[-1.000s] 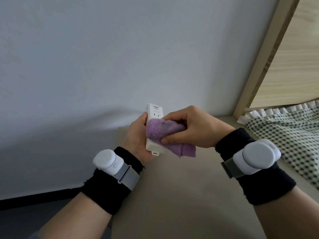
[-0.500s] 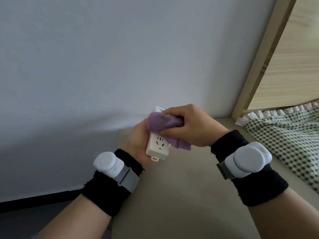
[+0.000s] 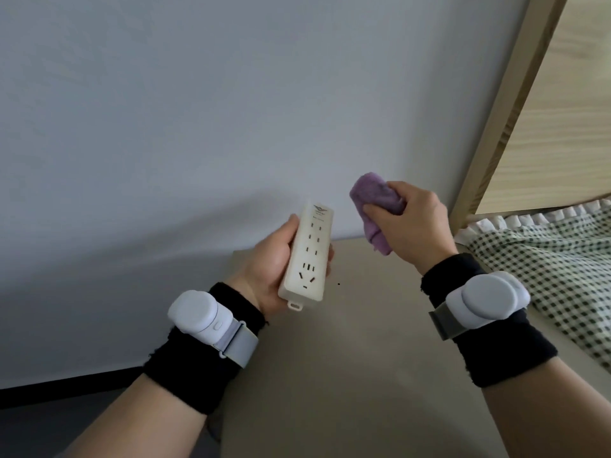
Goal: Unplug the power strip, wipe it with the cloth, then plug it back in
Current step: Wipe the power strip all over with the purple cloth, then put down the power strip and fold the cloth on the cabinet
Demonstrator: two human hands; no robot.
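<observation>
A white power strip (image 3: 309,252) with several sockets faces me, held upright above a beige table. My left hand (image 3: 269,262) grips it from the left side, fingertips showing at its right edge. No cord or plug is visible. My right hand (image 3: 415,223) holds a bunched purple cloth (image 3: 373,206), lifted to the right of the strip and apart from it.
A beige tabletop (image 3: 363,375) lies below my hands against a pale wall (image 3: 231,110). A wooden bed frame post (image 3: 509,104) rises at the right, with green checked bedding (image 3: 555,259) beside the table. Dark floor (image 3: 49,424) shows at the lower left.
My right hand slid the cloth up along the strip's face, then lifted it off to the right. The whole front of the strip now shows. The left hand kept its grip.
</observation>
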